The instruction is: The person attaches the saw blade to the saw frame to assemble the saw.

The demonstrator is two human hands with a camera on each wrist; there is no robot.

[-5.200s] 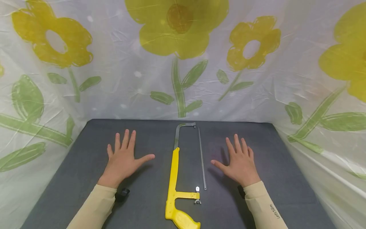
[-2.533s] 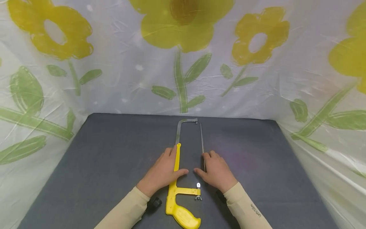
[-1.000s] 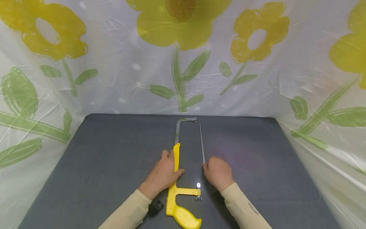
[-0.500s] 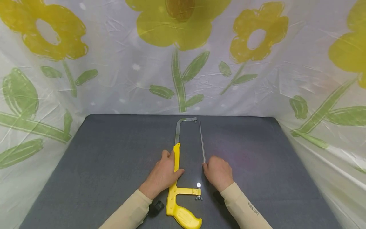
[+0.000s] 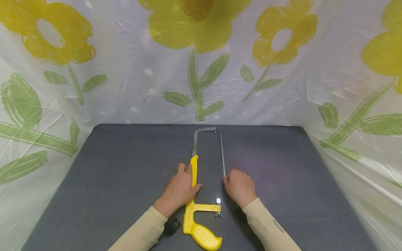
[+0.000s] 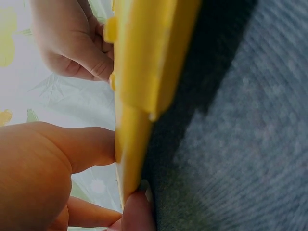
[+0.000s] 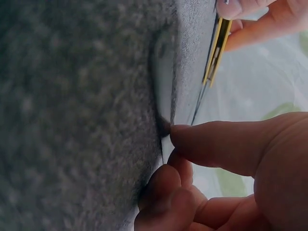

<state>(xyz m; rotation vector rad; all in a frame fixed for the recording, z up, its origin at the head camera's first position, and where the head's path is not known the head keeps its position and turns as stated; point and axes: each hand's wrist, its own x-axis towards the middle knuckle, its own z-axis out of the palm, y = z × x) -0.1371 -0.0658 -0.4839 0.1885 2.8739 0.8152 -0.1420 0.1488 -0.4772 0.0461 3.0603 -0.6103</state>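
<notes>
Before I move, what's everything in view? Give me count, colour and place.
Hacksaw frame: 1, yellow with silver far arm, mid-table
Wing nut: 1, silver, at the end of the frame's crossbar
Blade: 1, silver-grey, right of the frame
Table surface: 1, dark grey, under everything
Sheet: white with yellow flowers, behind and both sides; pieces uncountable
Left hand: 1, bare, holding the frame
Right hand: 1, bare, pinching the blade's near part
Sleeves: 2, beige, one per arm
Wrist devices: 2, black, at the wrists

Hacksaw frame [image 5: 194, 174] left of blade [image 5: 222, 153]
</notes>
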